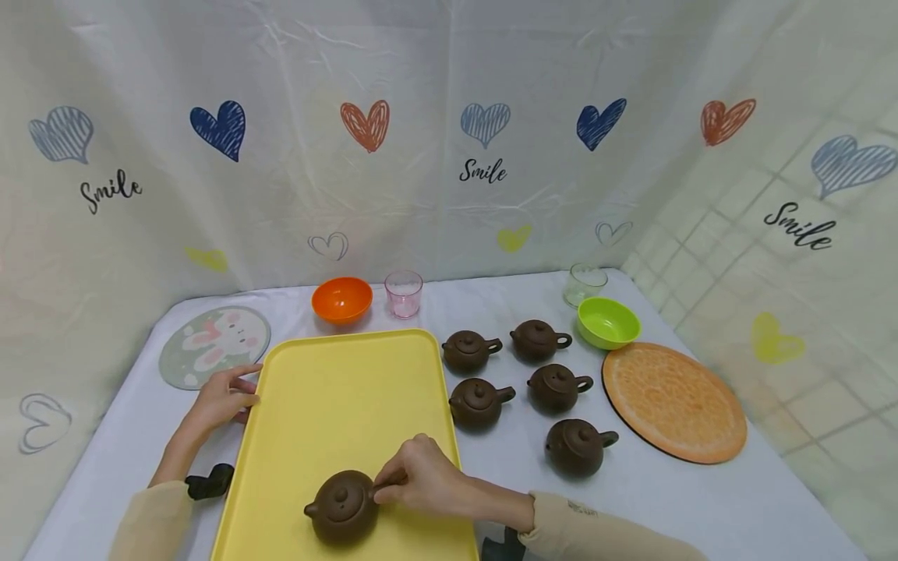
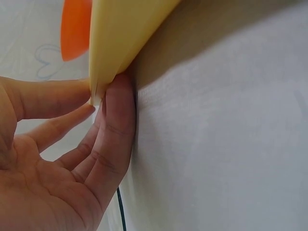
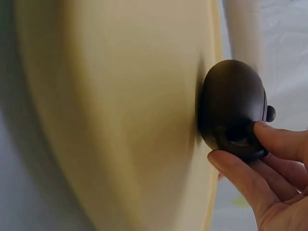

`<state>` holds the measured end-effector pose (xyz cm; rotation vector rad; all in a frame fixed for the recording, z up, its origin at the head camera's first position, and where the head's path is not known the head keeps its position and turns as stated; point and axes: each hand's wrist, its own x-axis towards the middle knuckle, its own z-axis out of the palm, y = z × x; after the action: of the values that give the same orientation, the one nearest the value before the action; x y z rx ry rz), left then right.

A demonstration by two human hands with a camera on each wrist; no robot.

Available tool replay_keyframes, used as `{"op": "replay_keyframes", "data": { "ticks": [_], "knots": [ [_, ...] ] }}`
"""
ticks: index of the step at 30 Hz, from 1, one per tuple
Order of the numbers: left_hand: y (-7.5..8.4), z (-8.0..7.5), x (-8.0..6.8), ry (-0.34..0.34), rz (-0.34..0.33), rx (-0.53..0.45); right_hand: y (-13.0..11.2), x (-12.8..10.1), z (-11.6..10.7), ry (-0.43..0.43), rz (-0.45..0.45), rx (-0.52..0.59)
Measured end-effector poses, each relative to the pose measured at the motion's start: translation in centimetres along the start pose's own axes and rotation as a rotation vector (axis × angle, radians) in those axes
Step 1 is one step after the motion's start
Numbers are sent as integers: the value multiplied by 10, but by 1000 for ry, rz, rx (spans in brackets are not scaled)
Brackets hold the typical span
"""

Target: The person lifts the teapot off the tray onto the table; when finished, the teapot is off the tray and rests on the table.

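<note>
A brown teapot [image 1: 344,506] is at the near part of a yellow tray [image 1: 351,405], its spout pointing left. My right hand [image 1: 428,479] pinches its handle between thumb and fingers; in the right wrist view the teapot [image 3: 233,103] is close against the tray surface, and I cannot tell whether it touches. At the tray's left edge, my left hand [image 1: 220,397] grips the rim. The left wrist view has the thumb on one side of the tray's rim [image 2: 108,53] and a fingertip tucked beneath it.
Several brown teapots, such as one [image 1: 575,448] at the near right, stand right of the tray. Behind are an orange bowl [image 1: 341,301], a pink glass [image 1: 403,294], a green bowl [image 1: 607,322] and a clear glass [image 1: 585,284]. Round mats lie left [image 1: 213,347] and right [image 1: 673,401].
</note>
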<state>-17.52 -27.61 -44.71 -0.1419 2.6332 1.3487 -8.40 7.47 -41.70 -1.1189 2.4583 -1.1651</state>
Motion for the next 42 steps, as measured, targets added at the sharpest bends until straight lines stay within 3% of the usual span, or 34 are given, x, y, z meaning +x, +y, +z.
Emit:
{"op": "replay_keyframes", "data": {
  "ticks": [6, 10, 20, 29, 36, 42],
  "knots": [
    [3, -2, -1, -2, 6, 2, 10, -13, -24, 15, -60, 143],
    [5, -3, -1, -2, 12, 6, 17, -29, -52, 20, -8, 224],
    [4, -2, 0, 1, -6, 5, 43, -89, -105, 44, 145, 177],
    [3, -2, -1, 10, 1, 14, 66, -123, -115, 125, 144, 47],
    [3, 0, -1, 4, 8, 4, 67, -130, -118, 102, 183, 48],
    [1, 1, -1, 9, 8, 11, 69, -130, -116, 85, 189, -13]
  ]
}}
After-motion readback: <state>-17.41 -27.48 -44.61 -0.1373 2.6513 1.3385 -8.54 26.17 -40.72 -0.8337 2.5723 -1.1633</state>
